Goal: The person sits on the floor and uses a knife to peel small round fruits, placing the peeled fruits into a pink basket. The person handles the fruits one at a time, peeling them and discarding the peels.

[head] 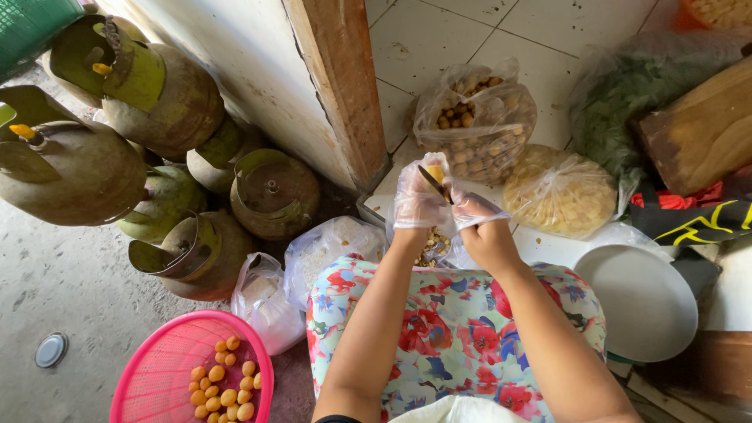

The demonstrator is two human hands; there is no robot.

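Floral lap below; gloved fingers (left hand) hold yellow fruit, knife touching.

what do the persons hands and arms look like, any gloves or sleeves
Both hands wear thin, clear, crinkly plastic gloves: the left hand and the right hand. The gloves are loose and end about the wrists. Both forearms are bare, with no sleeves, watch or bracelets in view. A dark edge shows near the left elbow at the bottom of the picture; what it is cannot be told.
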